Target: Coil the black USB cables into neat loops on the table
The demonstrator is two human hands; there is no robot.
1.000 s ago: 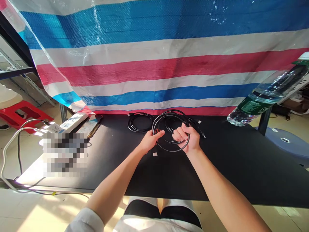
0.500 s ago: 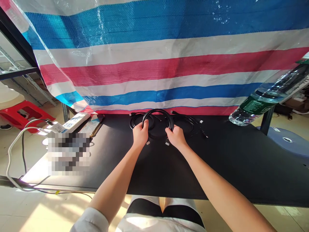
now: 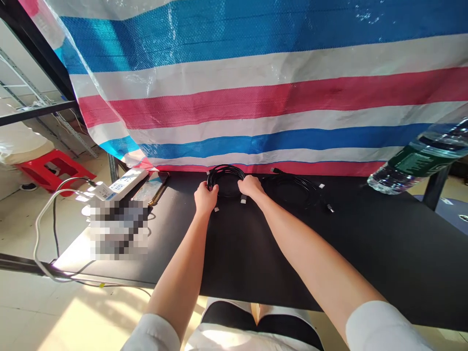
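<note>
Your left hand [image 3: 206, 198] closes around the left side of a round coil of glossy black cable [image 3: 227, 168], the strands lying between your thumb and your index finger. Your right hand [image 3: 251, 186] is curled at the coil's right side; its fingertips are hidden, so how tightly they grip cannot be told. The coil is at the back of the matte black tabletop [image 3: 256, 258], left of a second, looser black cable coil [image 3: 292, 181].
</note>
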